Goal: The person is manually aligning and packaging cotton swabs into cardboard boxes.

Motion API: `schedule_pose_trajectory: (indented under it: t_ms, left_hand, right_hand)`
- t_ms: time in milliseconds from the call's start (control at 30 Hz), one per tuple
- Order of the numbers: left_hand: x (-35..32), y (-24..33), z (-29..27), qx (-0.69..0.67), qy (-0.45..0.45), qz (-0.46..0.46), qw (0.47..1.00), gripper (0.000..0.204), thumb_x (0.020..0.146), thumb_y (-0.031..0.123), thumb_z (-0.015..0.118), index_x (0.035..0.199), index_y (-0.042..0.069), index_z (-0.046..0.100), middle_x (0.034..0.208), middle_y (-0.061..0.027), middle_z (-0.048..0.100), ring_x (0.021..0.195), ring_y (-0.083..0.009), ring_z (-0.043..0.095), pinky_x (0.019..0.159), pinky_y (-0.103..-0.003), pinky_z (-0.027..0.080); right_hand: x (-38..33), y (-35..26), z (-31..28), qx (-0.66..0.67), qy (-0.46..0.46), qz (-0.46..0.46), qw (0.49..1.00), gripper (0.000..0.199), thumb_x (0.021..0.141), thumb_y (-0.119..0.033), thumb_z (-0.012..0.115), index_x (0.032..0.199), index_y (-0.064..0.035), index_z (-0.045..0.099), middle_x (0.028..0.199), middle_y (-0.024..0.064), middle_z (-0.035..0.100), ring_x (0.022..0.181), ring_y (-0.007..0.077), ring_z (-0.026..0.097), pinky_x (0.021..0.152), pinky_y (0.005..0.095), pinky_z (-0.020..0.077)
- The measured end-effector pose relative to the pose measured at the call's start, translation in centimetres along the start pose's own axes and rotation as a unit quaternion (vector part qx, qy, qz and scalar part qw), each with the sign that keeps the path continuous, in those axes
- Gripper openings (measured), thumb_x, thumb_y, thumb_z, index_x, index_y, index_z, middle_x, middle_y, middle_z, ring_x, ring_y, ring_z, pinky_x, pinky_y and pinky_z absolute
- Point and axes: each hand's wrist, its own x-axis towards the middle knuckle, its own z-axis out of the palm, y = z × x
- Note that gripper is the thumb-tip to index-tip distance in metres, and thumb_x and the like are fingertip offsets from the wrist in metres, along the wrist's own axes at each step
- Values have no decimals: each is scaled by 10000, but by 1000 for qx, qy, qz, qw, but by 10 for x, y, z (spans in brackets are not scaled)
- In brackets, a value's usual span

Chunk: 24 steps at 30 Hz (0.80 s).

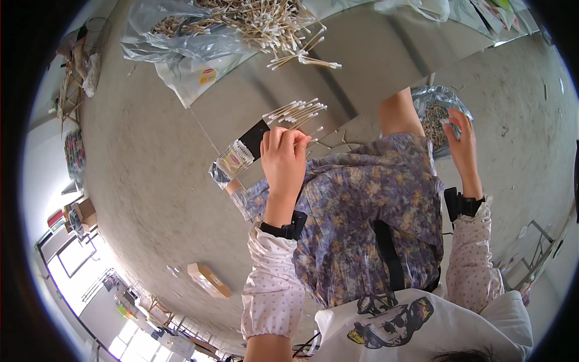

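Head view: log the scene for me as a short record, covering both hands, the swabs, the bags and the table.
Left hand: fingers bent at loose swabs by the table edge; grip unclear
Right hand: beside the floor-side bag; fingertip contents unclear
Small swab group: on the table, beyond the left hand
Large swab pile: far side, partly in a grey plastic bag
Swab packet: left of the left hand, beside a black panel
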Motion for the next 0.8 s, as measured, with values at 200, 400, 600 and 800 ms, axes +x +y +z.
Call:
schedule_pose_trajectory:
  t_ms: [200,400,600,800]
  left_hand:
    - [22,-13,9,44,71,1,997,175,829,183,758,812,93,608,851,-18,544,832,-248,546,760,-390,446]
    - [18,-10,5,-23,84,-21,996,179,806,174,782,804,88,625,843,-28,549,821,-247,544,752,-379,453]
    - [1,-4,-15,13,6,-7,1000,173,778,150,792,784,91,630,870,-22,542,843,-237,544,762,-383,446]
    - [10,3,-1,-4,-3,-22,1000,174,765,147,793,764,96,626,850,-24,523,823,-235,537,766,-385,435]
  right_hand:
    - [8,-33,13,7,-5,-31,999,368,912,-41,638,1271,-81,570,1255,101,592,1106,248,626,861,368,505]
    - [6,-68,17,63,-18,-55,996,363,904,-14,626,1260,-57,570,1262,106,594,1101,250,627,869,365,506]
    - [-1,-104,27,77,-70,-138,985,338,905,3,603,1238,-34,559,1243,142,596,1035,291,654,870,373,524]
    - [-11,-122,44,110,-111,-150,976,326,906,2,601,1227,-39,559,1253,137,589,1008,301,670,818,369,547]
